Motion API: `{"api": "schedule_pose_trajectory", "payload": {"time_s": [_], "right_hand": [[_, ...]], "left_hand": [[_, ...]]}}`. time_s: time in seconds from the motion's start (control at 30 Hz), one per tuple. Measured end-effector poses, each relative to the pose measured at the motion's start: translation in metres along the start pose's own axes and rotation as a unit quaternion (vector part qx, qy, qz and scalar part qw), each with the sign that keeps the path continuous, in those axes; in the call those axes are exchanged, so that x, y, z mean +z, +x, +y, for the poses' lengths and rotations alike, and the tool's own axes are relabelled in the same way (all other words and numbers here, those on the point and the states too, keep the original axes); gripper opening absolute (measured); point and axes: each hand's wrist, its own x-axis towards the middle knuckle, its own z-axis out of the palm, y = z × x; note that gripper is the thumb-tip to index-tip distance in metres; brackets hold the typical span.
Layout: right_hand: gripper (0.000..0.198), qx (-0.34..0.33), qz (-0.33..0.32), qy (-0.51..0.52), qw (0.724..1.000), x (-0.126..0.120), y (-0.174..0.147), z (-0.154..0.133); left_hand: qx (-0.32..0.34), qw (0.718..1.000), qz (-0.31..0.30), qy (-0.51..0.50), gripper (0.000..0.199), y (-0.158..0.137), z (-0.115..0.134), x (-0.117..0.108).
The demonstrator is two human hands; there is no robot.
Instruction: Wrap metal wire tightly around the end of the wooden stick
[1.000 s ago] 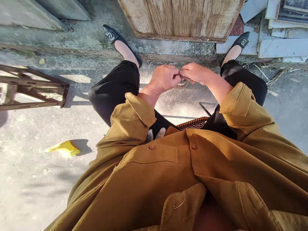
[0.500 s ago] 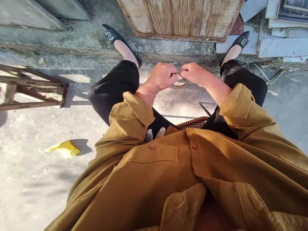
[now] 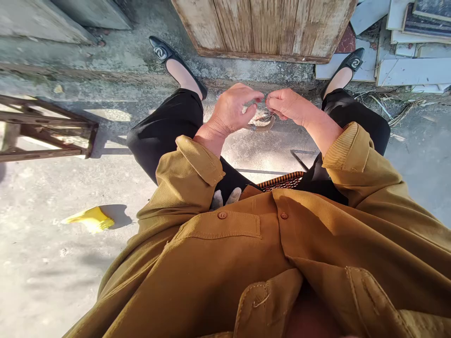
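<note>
My left hand is held out over the ground between my knees, thumb and forefinger parted, fingertips close to those of the other hand. Opposite it, my right hand is closed in a pinch; what sits between its fingertips is too small to make out. Just below both hands shows a brownish curved piece, bent like a hook or handle, with thin wire-like strands near its left end and under the right fingertips. My hands partly hide its upper part.
A weathered wooden board lies ahead between my shoes. White tile pieces are stacked at the right. On the left are a wooden stool and a yellow object on the concrete. Light-coloured glove fingers show at my lap.
My left thumb and forefinger have come apart, and that hand has risen slightly. The right hand has shifted a little to the right, staying pinched.
</note>
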Motion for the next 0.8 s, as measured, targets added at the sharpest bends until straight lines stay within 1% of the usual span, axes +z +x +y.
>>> {"api": "schedule_pose_trajectory", "payload": {"time_s": [0.03,0.07,0.13,0.17,0.3,0.37,0.47,0.57,0.63,0.73,0.77,0.8], "right_hand": [[0.032,0.003,-0.001,-0.002,1.000,0.000,0.000,0.000],[0.033,0.006,-0.003,-0.004,1.000,0.001,0.000,-0.001],[0.034,0.010,-0.003,-0.002,1.000,0.003,0.001,-0.001],[0.034,0.012,-0.002,0.002,1.000,0.003,0.001,0.000],[0.034,0.021,-0.011,0.024,0.999,0.003,0.003,0.004],[0.033,0.029,-0.019,0.036,0.999,0.002,0.003,0.006],[0.031,0.045,-0.038,0.051,0.997,0.001,0.002,0.006],[0.030,0.046,-0.056,0.061,0.996,0.003,0.002,0.006],[0.033,0.043,-0.058,0.056,0.996,0.006,0.002,0.006],[0.037,0.048,-0.050,0.045,0.997,0.008,0.005,0.007],[0.038,0.048,-0.046,0.045,0.997,0.007,0.005,0.008],[0.038,0.045,-0.042,0.047,0.997,0.007,0.005,0.008]], "left_hand": [[0.001,1.000,-0.021,0.011,0.030,0.001,0.000,0.002],[-0.013,0.999,-0.036,0.013,0.026,0.001,0.000,0.004],[-0.051,0.998,-0.043,0.007,0.018,0.004,0.001,0.007],[-0.058,0.997,-0.046,0.010,0.017,0.005,0.001,0.008],[-0.044,0.994,-0.087,0.050,0.016,0.008,0.004,0.005],[-0.057,0.991,-0.104,0.054,0.016,0.010,0.006,0.005],[-0.080,0.991,-0.103,0.039,0.023,0.013,0.009,0.008],[-0.067,0.991,-0.106,0.046,0.037,0.017,0.007,0.015],[-0.053,0.990,-0.115,0.066,0.040,0.017,0.002,0.019],[-0.050,0.990,-0.109,0.081,0.030,0.012,-0.004,0.018],[-0.051,0.992,-0.093,0.066,0.021,0.010,-0.004,0.017],[-0.053,0.996,-0.068,0.031,0.007,0.008,-0.004,0.016]]}}
